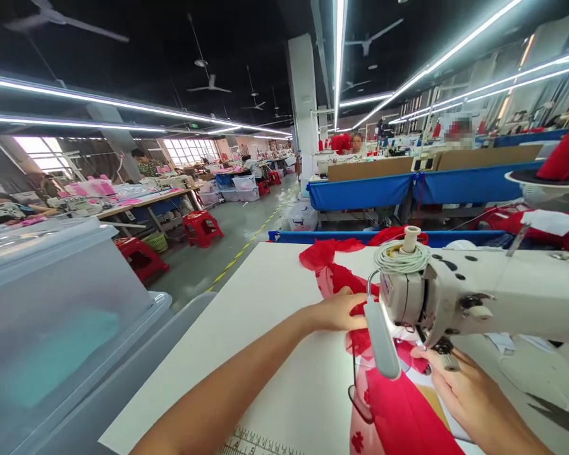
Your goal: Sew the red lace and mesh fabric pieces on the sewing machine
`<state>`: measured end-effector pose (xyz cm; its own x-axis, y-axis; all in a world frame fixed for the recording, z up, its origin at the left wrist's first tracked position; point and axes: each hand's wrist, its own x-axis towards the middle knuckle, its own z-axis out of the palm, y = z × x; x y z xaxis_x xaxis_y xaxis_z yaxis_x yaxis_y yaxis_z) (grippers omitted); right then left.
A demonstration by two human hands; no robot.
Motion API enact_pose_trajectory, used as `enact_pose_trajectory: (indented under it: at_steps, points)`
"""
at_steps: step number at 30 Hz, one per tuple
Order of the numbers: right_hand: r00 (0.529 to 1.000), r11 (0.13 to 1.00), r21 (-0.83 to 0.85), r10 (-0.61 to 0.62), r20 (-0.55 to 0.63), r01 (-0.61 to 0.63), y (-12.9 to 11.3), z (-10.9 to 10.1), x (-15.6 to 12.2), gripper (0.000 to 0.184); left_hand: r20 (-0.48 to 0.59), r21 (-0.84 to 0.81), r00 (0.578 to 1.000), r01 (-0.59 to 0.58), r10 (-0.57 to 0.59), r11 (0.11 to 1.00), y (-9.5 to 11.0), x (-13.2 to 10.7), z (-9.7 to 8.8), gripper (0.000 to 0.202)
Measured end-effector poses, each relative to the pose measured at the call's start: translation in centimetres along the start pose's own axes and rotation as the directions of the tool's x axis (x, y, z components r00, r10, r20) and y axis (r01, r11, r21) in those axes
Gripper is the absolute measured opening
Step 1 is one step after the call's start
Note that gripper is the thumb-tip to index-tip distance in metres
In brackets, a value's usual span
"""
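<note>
Red sheer fabric (401, 404) runs across the white table and under the head of a white sewing machine (502, 297). My left hand (336, 311) rests on the fabric left of the needle area, its fingers stretched apart; a grey lamp (383, 341) hides their tips. On the other side, my right hand (464, 382) pinches the fabric's edge between thumb and finger, low beside the presser area. The needle itself is hidden behind the lamp. A thin dark wire guide (354, 370) stands over the fabric near the front.
A printed ruler scale (251, 442) marks the table's front edge. Dark scissors (557, 414) lie at right. A translucent bin (61, 328) stands left of the table. Red thread (566, 151) sits on a stand at right. Red stools (202, 227) and other workstations line the aisle.
</note>
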<state>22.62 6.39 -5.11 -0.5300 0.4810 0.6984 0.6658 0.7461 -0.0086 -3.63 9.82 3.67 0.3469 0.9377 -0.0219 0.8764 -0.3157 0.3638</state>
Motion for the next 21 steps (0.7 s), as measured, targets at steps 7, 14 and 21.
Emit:
enact_pose_trajectory:
  at_steps: [7, 14, 21]
  points:
    - [0.998, 0.995, -0.093, 0.044, 0.047, -0.04, 1.3, 1.1, -0.5, 0.032, -0.247, 0.076, 0.884, 0.425, -0.396, 0.902, -4.4, 5.8, 0.5, 0.054]
    - [0.999, 1.0, -0.001, 0.007, -0.042, -0.007, 0.0, 0.0, 0.6, 0.025, -0.472, 0.049, 0.827, 0.37, -0.305, 0.928, -6.0, 6.2, 2.2, 0.037]
    - [0.995, 0.992, 0.071, 0.1, 0.023, -0.102, 0.1, -1.2, 1.1, 0.026, -0.385, 0.144, 0.917, -0.051, 0.103, 0.988, -5.2, 5.2, 1.5, 0.03]
